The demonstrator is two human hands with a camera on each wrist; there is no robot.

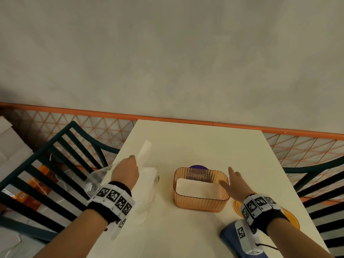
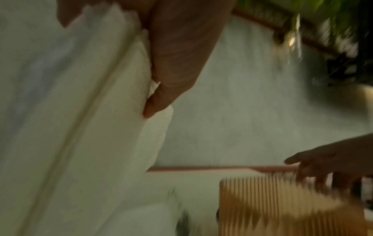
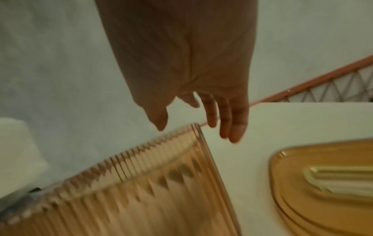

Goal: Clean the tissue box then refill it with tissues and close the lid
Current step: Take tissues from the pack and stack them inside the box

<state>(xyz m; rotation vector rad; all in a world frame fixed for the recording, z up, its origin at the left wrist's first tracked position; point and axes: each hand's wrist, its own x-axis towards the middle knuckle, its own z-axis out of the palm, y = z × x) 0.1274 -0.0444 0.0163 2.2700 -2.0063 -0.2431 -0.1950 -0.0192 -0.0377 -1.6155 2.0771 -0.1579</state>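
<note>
- The amber ribbed tissue box (image 1: 201, 190) stands open-topped on the white surface (image 1: 195, 142), with a white stack of tissues (image 1: 197, 189) lying inside it.
- The right hand (image 1: 232, 185) hovers at the box's right rim, its grip spread with fingers straight and holding nothing.
- The left hand (image 1: 126, 171), left of the box, pinches a folded wad of white tissues (image 1: 144, 151) lifted out of a clear plastic tissue pack (image 1: 130, 192) that lies beside the box.
- The amber lid (image 3: 322, 183) lies flat on the surface just right of the box.
- A blue cloth (image 1: 230, 237) lies near the lid, under the right wrist.
- A purple round object (image 1: 198, 167) shows behind the box.
</note>
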